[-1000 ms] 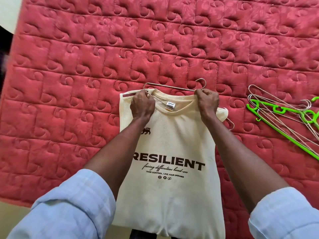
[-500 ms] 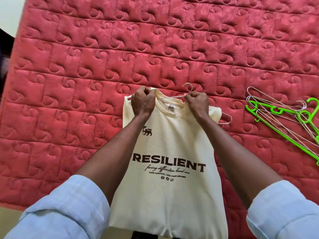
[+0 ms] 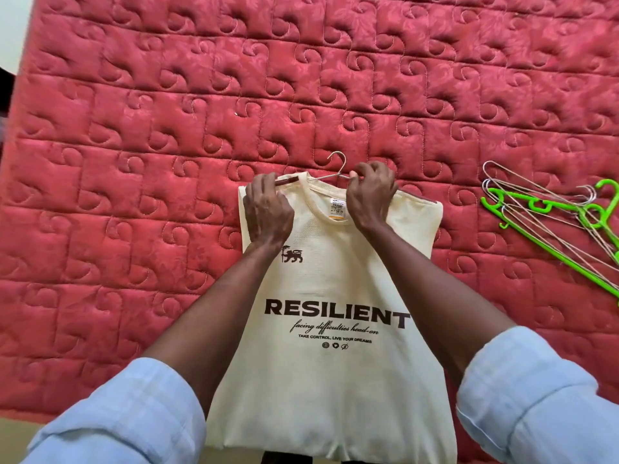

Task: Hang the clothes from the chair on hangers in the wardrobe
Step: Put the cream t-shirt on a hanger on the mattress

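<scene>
Cream T-shirt (image 3: 335, 380) lies flat on the red quilted bed (image 3: 167, 95), its length running away from the person, collar at the far end. Left hand (image 3: 266, 211) grips its shoulder; right hand (image 3: 370, 192) pinches the wire hanger (image 3: 330, 174), hook pointing away. Spare hangers (image 3: 552, 216) lie well right.

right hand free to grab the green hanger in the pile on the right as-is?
Probably not yet. The right hand is pinching the wire hanger at the shirt collar. The green hanger lies unobstructed to its right, tangled with wire hangers.
</scene>
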